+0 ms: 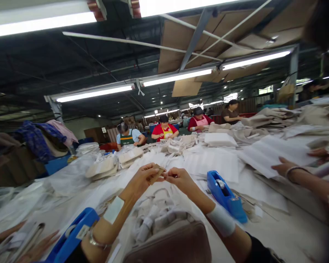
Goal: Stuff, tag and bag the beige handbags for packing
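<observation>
My left hand [145, 176] pinches a small brown card [157, 176] above the middle of the table. Close beside it, the fingers of my right hand [178, 178] are pressed together near the card's edge; what they hold is too small and blurred to name. Below both hands sits a taupe bag [172, 243] with its straps [148, 223] wrapped in white material. A blue tape dispenser [227, 197] stands to the right of my right forearm. Another blue tape dispenser [74, 232] is beside my left forearm.
White foam sheets [211, 162] and stacked beige bags [102, 167] cover much of the table. At right, another person's hands [290, 170] touch a foam sheet. Other hands [41, 246] are at lower left. Several people work across the table.
</observation>
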A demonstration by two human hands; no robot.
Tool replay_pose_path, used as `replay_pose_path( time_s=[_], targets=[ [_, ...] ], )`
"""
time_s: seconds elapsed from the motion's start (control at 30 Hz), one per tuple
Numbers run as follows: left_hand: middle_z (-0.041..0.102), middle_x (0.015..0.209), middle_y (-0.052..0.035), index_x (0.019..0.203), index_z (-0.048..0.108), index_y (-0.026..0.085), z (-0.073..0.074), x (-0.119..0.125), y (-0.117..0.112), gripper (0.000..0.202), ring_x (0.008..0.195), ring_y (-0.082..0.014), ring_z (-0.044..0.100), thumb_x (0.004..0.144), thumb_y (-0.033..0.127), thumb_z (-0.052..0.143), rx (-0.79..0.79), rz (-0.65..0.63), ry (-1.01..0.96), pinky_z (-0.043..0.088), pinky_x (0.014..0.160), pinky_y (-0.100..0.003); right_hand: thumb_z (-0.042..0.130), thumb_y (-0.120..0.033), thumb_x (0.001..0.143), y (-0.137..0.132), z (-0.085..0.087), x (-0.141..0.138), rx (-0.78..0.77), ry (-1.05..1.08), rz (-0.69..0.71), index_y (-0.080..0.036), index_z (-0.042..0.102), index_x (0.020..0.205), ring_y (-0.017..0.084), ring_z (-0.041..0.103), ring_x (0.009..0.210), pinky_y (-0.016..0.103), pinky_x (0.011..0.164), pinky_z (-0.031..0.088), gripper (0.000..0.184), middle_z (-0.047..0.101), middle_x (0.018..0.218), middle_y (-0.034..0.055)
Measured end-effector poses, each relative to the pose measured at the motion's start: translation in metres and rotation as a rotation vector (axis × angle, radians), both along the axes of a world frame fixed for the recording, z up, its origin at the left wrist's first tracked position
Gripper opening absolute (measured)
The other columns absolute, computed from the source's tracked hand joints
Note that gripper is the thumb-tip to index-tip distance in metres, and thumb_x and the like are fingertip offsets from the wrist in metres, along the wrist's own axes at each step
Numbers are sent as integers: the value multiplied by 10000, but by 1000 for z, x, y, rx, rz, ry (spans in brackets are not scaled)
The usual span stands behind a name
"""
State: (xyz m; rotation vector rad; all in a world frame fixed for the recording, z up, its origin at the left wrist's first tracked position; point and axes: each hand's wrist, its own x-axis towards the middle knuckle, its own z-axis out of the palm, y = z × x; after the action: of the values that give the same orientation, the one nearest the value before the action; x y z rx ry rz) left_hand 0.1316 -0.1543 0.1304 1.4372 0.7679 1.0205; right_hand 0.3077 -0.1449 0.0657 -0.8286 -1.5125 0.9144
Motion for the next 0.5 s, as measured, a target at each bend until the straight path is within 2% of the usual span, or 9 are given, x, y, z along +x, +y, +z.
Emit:
replay_pose_path(
  time_s=[0.1, 0.2, 0.3, 0.4, 0.47, 0.5],
  targets=[
    [654, 717, -34, 796, 635, 128, -7, 0, -2, 240, 653, -131, 622, 685, 286, 779, -59, -20, 8, 508, 621, -237, 667, -349, 741, -21, 9, 22, -5, 14, 26, -183, 667, 677, 145, 523, 684, 276, 684, 417, 177, 585, 663, -10],
    [574, 642, 15, 770, 587, 138, -15, 1, -5, 291, 542, -81, 544, 662, 288, 811, -116, -94, 15, 437, 533, -205, 654, -373, 782, -37, 22, 41, -12, 107, 103, -179, 681, 723, 163, 580, 781, 273, 755, 449, 205, 653, 759, 13],
    [556, 672, 26, 843, 571, 151, -24, 7, -11, 351, 539, -78, 531, 647, 302, 821, -147, -132, 25, 417, 529, -214, 688, -380, 784, -43, 31, 48, -85, 370, 306, -184, 661, 731, 171, 630, 806, 309, 817, 486, 204, 683, 794, 21],
    [558, 718, 16, 920, 573, 155, -34, 17, -18, 390, 560, -89, 533, 661, 344, 795, -167, -194, 85, 426, 558, -239, 723, -353, 777, -45, 36, 49, -180, 558, 448, -184, 650, 804, 201, 677, 909, 375, 916, 492, 186, 729, 934, 57],
    [588, 781, -12, 950, 579, 155, -39, 22, -22, 388, 650, -121, 571, 673, 353, 764, -113, -158, 144, 449, 616, -259, 725, -330, 780, -46, 37, 49, -229, 583, 480, -183, 639, 821, 224, 678, 992, 402, 965, 479, 175, 733, 1016, 80],
    [604, 819, -29, 958, 583, 157, -39, 24, -24, 371, 715, -141, 588, 683, 349, 742, -47, -89, 172, 458, 654, -268, 720, -328, 785, -47, 37, 50, -249, 585, 486, -186, 633, 828, 235, 670, 1030, 416, 987, 469, 173, 730, 1043, 84]
  ],
)
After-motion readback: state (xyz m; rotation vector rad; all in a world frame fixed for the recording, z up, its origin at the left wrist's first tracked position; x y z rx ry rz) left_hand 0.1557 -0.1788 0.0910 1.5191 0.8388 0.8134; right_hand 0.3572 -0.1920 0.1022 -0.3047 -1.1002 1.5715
